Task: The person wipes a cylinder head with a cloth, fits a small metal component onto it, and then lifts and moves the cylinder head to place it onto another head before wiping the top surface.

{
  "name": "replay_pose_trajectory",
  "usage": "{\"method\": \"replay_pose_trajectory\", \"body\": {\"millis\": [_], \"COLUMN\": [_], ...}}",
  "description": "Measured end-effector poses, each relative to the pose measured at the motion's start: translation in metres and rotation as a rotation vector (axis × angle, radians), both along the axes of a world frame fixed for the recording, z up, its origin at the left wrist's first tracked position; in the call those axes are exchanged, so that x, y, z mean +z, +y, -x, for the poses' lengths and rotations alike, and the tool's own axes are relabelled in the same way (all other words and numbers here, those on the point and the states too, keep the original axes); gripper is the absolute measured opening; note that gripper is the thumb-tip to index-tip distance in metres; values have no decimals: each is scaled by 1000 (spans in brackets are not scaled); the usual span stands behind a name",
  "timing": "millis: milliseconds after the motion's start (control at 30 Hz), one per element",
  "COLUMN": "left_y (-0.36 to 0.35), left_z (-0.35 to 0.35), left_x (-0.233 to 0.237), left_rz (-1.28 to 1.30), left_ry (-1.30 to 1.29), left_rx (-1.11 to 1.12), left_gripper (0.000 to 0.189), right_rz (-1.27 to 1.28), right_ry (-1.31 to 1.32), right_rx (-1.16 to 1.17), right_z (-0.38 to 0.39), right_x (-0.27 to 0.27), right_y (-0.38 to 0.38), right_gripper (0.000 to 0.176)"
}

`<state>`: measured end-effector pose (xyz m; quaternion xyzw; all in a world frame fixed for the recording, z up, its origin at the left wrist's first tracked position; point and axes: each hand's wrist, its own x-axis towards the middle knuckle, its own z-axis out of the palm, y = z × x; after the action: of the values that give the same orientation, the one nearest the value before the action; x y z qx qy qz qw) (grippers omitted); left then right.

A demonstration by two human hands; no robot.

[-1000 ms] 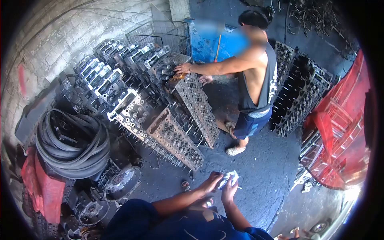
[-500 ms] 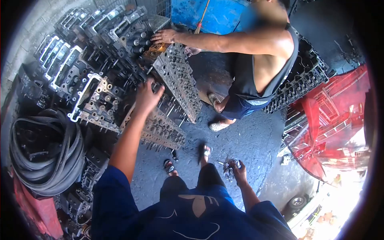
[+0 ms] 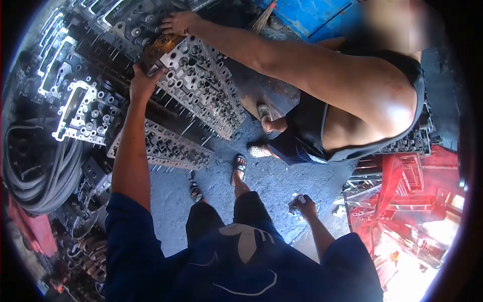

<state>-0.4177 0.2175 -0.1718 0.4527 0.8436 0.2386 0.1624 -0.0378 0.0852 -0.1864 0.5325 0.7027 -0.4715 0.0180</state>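
My left hand (image 3: 145, 84) is at the near edge of a long metal cylinder head (image 3: 201, 85), its fingers curled against the upper left end beside an orange-brown part (image 3: 163, 46). A second long head (image 3: 171, 146) lies below it, near my forearm. Low on the right, my right hand (image 3: 305, 206) is closed around small shiny metal pieces (image 3: 297, 200), held above the floor. Another person's hand (image 3: 180, 23) rests by the far end of the upper head, close to the orange-brown part.
The other person (image 3: 372, 100) stands at the right. Stacked heads (image 3: 93, 113) and coiled black hoses (image 3: 45, 186) fill the left. Red sheeting (image 3: 392, 186) and metal frames are at the right. A blue panel (image 3: 312, 17) and a broom (image 3: 263, 17) are at the back.
My left hand has moved up to the end of the upper head and now touches it. The view has shifted closer to the other person, who leans further in.
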Motion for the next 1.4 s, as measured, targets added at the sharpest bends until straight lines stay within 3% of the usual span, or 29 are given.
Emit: {"method": "replay_pose_trajectory", "body": {"millis": [100, 200, 267, 367, 500, 567, 633, 700, 767, 833, 967, 1033, 1200, 1300, 1400], "left_y": [-2, -6, -11, -12, -10, -11, -12, -6, 2, 8, 5, 5, 7, 10, 11], "left_z": [17, 24, 8, -6, -14, -21, -22, -18, -10, -4, -9, -10, -7, 0, 0], "left_x": [-22, -37, -26, -14, -8, -6, -15, -21, -19, -26, -23, -19, -15, -22, -21], "left_rz": [-118, -322, -267, -216, -170, 5, -3, 26, 36, 55, 56, 57, 121, 165, 162], "left_ry": [103, 87, 103, 114, 195, 252, 294, 404, 304, 250, 239, 219, 161, 154, 136], "left_rx": [-119, -248, -169, -54, -12, 53, 64, 26, 8, -6, -4, -9, -25, -54, -61], "left_gripper": [78, 69, 66, 64, 69, 75, 79, 77, 75, 75, 75, 74, 75, 76, 76], "right_rz": [6, 160, 251, 234, 55, 41, 46, 5, 7, 13, 43, 92, 6, 7, -168], "right_ry": [0, -180, -326, -168, -127, -135, -89, -135, -221, -363, -454, -441, -367, -396, -361], "right_rx": [32, -104, -285, -382, -385, -412, -523, -591, -593, -623, -633, -611, -614, -506, -421], "right_z": [-12, -137, -211, -146, -117, -124, -132, -160, -187, -203, -225, -221, -183, -182, -174], "right_x": [-8, -73, -134, -94, -90, -98, -99, -119, -127, -130, -147, -140, -102, -116, -129], "right_y": [7, -75, -138, -126, -128, -130, -134, -153, -169, -189, -222, -227, -200, -178, -150], "right_gripper": [44, 43, 43, 46, 41, 39, 32, 43, 45, 31, 33, 46, 41, 40, 35]}}
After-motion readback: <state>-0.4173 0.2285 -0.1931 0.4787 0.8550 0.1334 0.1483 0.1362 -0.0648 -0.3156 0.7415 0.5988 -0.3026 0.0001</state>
